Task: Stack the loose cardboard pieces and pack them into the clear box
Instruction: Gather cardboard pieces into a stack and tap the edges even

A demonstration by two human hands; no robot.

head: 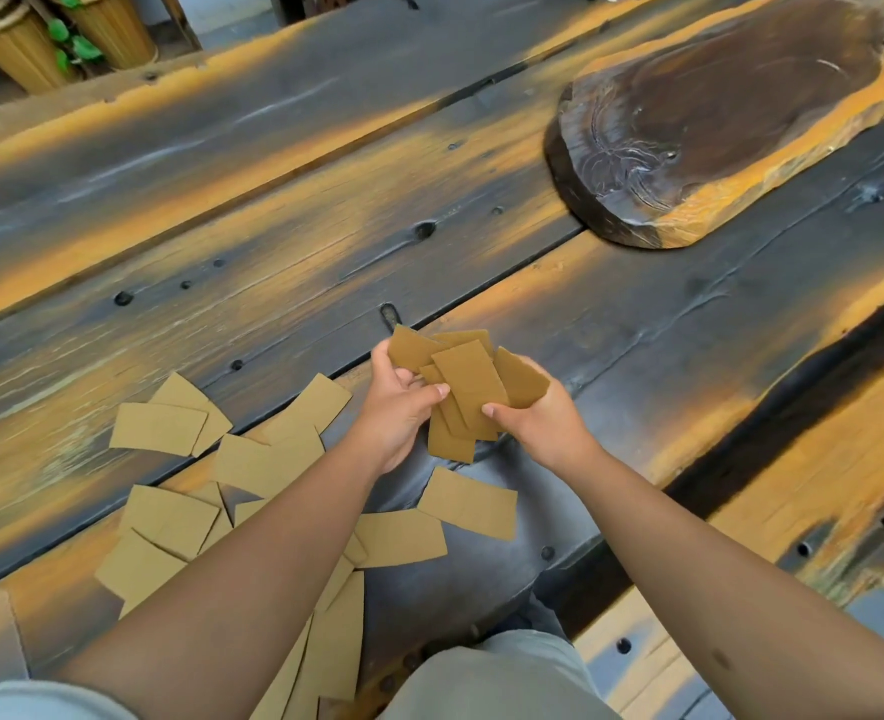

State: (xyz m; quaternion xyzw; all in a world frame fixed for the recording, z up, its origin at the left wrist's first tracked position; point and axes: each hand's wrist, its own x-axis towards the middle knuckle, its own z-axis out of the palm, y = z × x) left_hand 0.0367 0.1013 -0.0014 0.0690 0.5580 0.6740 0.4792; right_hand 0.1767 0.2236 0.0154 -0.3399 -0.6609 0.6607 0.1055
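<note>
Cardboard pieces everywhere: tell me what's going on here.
A person holds a fanned, uneven bunch of cardboard pieces above a wooden table, gripped by the left hand and right hand. More loose pieces lie scattered on the table near the left arm. No clear box is in view, so nothing is packed yet.

A weathered plank table [273, 241], its dark boards streaked orange and pocked with holes, fills the view. A dark carved wood slab [731, 116] rests at its far right. Beyond the far left edge stand two bamboo-like baskets [39, 33] with green leaves [73, 44] between them.
</note>
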